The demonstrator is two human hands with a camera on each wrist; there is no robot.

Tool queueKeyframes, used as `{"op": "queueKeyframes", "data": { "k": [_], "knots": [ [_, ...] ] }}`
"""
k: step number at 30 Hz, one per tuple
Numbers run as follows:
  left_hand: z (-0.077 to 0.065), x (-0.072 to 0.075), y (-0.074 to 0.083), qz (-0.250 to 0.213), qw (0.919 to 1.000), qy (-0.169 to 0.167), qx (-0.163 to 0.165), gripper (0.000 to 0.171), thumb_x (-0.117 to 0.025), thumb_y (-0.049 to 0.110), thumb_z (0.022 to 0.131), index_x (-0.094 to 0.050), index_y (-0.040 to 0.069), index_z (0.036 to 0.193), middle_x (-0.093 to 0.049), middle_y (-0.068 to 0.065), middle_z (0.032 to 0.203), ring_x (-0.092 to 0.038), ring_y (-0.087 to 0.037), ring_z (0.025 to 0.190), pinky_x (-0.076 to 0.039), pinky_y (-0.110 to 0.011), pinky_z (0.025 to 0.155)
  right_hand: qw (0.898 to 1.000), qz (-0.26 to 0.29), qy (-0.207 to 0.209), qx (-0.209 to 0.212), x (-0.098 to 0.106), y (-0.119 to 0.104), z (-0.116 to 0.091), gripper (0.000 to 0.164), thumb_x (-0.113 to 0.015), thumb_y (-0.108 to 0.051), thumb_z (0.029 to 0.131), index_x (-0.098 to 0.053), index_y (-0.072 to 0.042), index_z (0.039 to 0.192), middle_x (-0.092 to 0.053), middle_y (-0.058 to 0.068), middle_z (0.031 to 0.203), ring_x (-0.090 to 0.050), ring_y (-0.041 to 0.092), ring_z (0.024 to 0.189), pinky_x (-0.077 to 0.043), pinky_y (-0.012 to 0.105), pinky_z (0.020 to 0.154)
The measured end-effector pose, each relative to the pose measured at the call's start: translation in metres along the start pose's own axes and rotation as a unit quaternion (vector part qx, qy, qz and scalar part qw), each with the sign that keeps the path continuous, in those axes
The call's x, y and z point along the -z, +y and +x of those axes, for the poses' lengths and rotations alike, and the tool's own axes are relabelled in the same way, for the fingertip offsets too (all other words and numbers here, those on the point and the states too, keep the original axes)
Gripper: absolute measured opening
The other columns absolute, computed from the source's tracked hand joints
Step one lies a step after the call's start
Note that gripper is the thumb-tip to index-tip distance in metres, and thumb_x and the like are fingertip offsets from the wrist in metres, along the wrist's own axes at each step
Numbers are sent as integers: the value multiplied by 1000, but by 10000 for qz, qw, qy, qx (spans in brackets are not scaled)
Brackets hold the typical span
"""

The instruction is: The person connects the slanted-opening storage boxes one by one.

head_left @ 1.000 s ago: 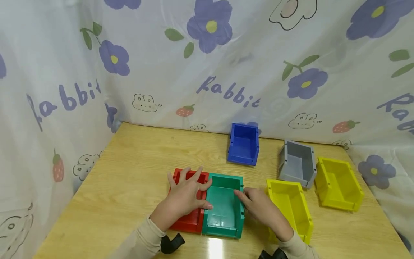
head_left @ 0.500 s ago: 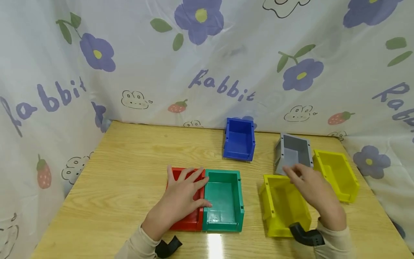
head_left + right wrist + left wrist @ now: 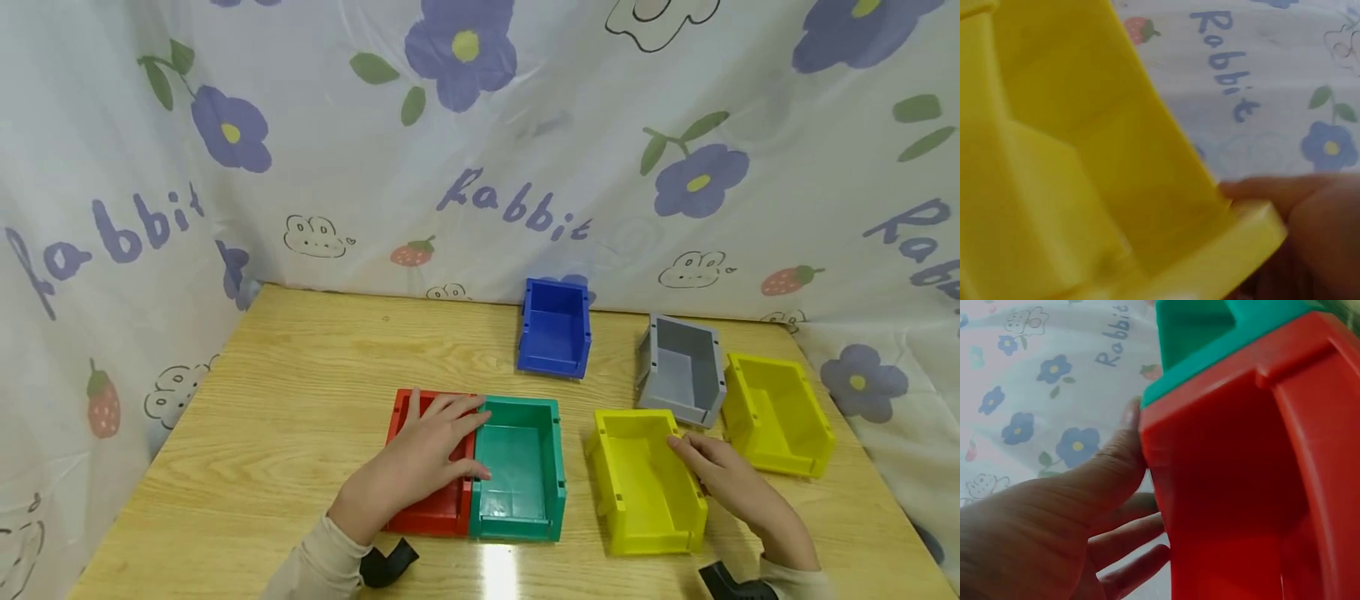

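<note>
My left hand (image 3: 420,458) rests over the red bin (image 3: 405,522), its fingers spread and reaching to the wall shared with the green bin (image 3: 517,458). The left wrist view has the thumb (image 3: 1119,453) right at the red rim, with the other fingers lower beside it. Red and green bins stand side by side, long walls together. On the right, my right hand (image 3: 735,483) pinches the right wall of the nearer yellow bin (image 3: 645,475), thumb over the rim and the other fingers outside. That bin's inside is bare in the right wrist view.
Behind stand a blue bin (image 3: 555,329) by the patterned cloth (image 3: 337,167), a grey bin (image 3: 682,375), and a second yellow bin (image 3: 780,417) close to the right hand. A gap of wooden table (image 3: 577,500) separates the green and nearer yellow bins.
My right hand has left the green bin's right wall, swung over to the nearer yellow bin and gripped its right wall. That bin has shifted slightly left. The left hand stays on the red bin.
</note>
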State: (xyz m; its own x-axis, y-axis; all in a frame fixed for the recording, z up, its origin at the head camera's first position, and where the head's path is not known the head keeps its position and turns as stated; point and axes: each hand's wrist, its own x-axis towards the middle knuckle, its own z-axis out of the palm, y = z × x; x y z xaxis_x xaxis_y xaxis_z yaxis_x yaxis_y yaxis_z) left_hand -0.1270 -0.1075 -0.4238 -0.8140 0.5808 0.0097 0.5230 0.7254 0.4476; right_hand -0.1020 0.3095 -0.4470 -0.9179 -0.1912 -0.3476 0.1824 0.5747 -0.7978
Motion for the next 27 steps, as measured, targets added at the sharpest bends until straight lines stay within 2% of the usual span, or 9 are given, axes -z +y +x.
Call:
{"op": "queueKeyframes", "data": {
  "k": [4,7,10,12,13,17,20,23,27],
  "knots": [
    [1,-1,-3,-62,9999,-69,-104,81,-78,44,88,-50,8,155,-49,-8,160,-39,-34,151,1,-84,117,9996,247,-40,129,-7,1,6,53,-35,-42,115,-56,6,114,-56,8,83,-54,10,68,-51,30,64],
    [2,-1,-6,-187,9995,-156,-215,81,-77,45,88,-49,10,156,-48,-7,161,-37,-34,152,3,-84,117,9997,224,36,57,-10,0,6,65,-31,-46,115,-48,10,144,-64,27,124,-67,26,108,-58,35,90],
    [5,0,-10,-303,9987,-264,-322,80,-77,45,89,-49,11,156,-48,-6,161,-35,-34,153,1,-83,118,9993,336,163,-33,-13,-4,5,75,-28,-50,114,-36,13,154,-44,34,154,-48,46,141,-44,54,116],
    [7,0,-14,-364,9980,-341,-386,81,-78,45,88,-50,11,156,-48,-5,161,-34,-34,153,0,-82,120,9985,471,293,-12,-15,-8,4,78,-26,-51,114,-32,14,156,-32,34,163,-32,50,151,-33,63,122],
    [8,0,-15,-385,9977,-359,-425,81,-79,44,88,-50,11,156,-48,-4,161,-34,-34,153,-1,-81,120,9977,576,356,9,-17,-11,3,78,-25,-51,114,-32,14,156,-31,34,164,-29,49,153,-30,64,123],
    [13,3,-19,-455,9965,-429,-554,83,-81,43,86,-50,12,156,-47,-3,162,-33,-34,153,-2,-80,121,9942,797,719,54,-24,-23,4,74,-27,-50,114,-42,13,152,-45,31,156,-52,32,139,-51,39,110],
    [14,4,-20,-548,9956,-484,-592,83,-81,42,85,-50,11,156,-47,-3,163,-31,-35,153,1,-81,120,9936,813,782,24,-30,-29,5,73,-28,-50,114,-44,11,151,-50,29,153,-56,27,133,-54,29,101],
    [14,4,-20,-594,9950,-514,-614,82,-81,41,85,-50,12,155,-47,-3,163,-31,-35,153,2,-81,120,9945,841,613,69,-33,-33,5,76,-26,-50,114,-36,13,155,-38,31,161,-45,41,146,-46,45,116],
    [14,5,-20,-632,9944,-567,-622,82,-82,41,86,-50,14,156,-47,-2,163,-31,-34,153,5,-80,121,9946,861,566,145,-36,-35,4,77,-24,-51,114,-30,13,157,-29,31,166,-29,46,155,-33,57,123]
  ]
}}
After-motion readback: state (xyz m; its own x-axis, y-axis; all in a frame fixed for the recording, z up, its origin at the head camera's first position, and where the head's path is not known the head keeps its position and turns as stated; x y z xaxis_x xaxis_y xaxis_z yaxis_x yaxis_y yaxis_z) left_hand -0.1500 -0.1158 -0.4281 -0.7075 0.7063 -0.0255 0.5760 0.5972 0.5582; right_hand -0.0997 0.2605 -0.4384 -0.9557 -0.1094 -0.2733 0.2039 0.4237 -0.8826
